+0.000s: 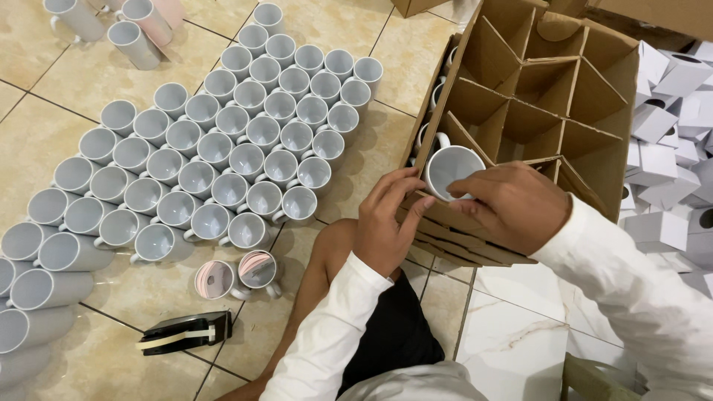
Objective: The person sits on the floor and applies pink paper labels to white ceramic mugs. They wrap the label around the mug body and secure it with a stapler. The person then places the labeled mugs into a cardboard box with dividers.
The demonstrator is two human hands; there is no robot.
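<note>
White ceramic mug sits tipped, mouth towards us, at the near edge of the brown cardboard box with diagonal dividers, which lies on its side on the beige tiled floor. We see the right hand curled over the mug's rim, fingers pinching its right side. The left hand rests on the box's near-left corner, fingers spread loosely along the cardboard edge, just beside the mug; we cannot tell if it touches the mug. More mug rims show in the box's left compartments, partly hidden. Left of the box, a dense block of upright white mugs covers the floor. Near its closest edge stand two pink-lined mugs, and a black tape dispenser lies beyond them. Small white cartons pile up past the box's right edge.
</note>
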